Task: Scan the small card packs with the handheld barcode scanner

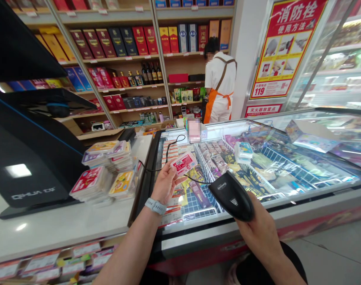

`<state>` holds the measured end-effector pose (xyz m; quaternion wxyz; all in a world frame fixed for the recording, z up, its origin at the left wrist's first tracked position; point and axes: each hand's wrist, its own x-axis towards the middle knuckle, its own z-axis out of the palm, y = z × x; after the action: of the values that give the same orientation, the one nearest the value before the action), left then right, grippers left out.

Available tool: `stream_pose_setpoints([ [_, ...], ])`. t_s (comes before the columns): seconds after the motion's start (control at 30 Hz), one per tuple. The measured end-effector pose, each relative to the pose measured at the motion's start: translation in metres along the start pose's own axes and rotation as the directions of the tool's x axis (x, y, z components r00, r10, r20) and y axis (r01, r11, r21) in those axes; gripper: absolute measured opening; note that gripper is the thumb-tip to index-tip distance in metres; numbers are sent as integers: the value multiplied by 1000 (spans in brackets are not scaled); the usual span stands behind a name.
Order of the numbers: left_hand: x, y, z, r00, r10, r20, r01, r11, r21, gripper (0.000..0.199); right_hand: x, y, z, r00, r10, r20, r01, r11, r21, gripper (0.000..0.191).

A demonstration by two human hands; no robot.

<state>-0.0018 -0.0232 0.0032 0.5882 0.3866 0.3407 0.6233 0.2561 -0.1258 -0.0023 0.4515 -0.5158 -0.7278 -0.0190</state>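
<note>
My left hand (166,183), with a pale watch band at the wrist, pinches a small flat red-and-white package (184,162) above the glass-topped freezer. To its right, my right hand (259,215) is wrapped round a black handheld scanner (232,196), whose head points toward the package. A thin black cable runs from the scanner toward the left. On the white counter (58,221) at the left stand piles of similar flat packages, with a red-topped pile (91,184) and a yellow-topped pile (121,184) in front. Another small stack (243,151) rests on the freezer glass.
A black checkout machine (28,158) stands at the left. The freezer (302,194) spans the front and right, with an open carton (314,136) on top. Behind it, a person (222,83) in an orange-and-white apron faces shelves of boxes and bottles.
</note>
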Motion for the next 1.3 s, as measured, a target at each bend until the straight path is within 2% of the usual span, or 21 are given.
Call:
stream_pose_setpoints([
  [0.17,1,0,0,997,43,-57,-45,998,-35,42,-1,0,0,1000,-10,-1,10,1000,7,30],
  [0.37,4,1,-4,992,-11,-124,8,1000,-24,29,0,0,0,1000,-13,4,13,1000,3,33],
  [0.47,5,1,-5,991,-43,-130,33,997,-77,25,-1,1,1,1000,-14,-1,14,1000,-9,34],
  [0.6,5,3,-6,979,-66,-194,40,990,-135,25,-2,2,2,1000,5,14,-5,1000,-14,32],
  [0.7,4,5,-6,980,-126,-157,99,981,-168,27,-2,1,2,1000,7,26,-7,1000,10,32],
  [0.83,0,7,-5,985,-171,-6,169,979,-114,49,0,0,2,999,7,36,-8,999,46,33],
  [0.9,-2,7,-3,991,-129,24,130,991,-38,59,0,-1,2,999,8,47,-11,998,55,35],
  [0.97,-2,7,0,998,-64,7,64,997,53,67,0,-1,3,998,8,60,-13,997,70,34],
  [1.07,-1,5,2,999,7,-37,-1,989,145,67,0,-2,4,998,6,64,-12,996,91,32],
  [1.17,2,3,1,996,71,-63,-60,986,157,59,0,-2,5,997,5,72,-12,996,89,34],
  [1.3,4,2,-2,982,171,-82,-160,979,122,58,2,-2,8,994,-1,108,-7,997,75,37],
])
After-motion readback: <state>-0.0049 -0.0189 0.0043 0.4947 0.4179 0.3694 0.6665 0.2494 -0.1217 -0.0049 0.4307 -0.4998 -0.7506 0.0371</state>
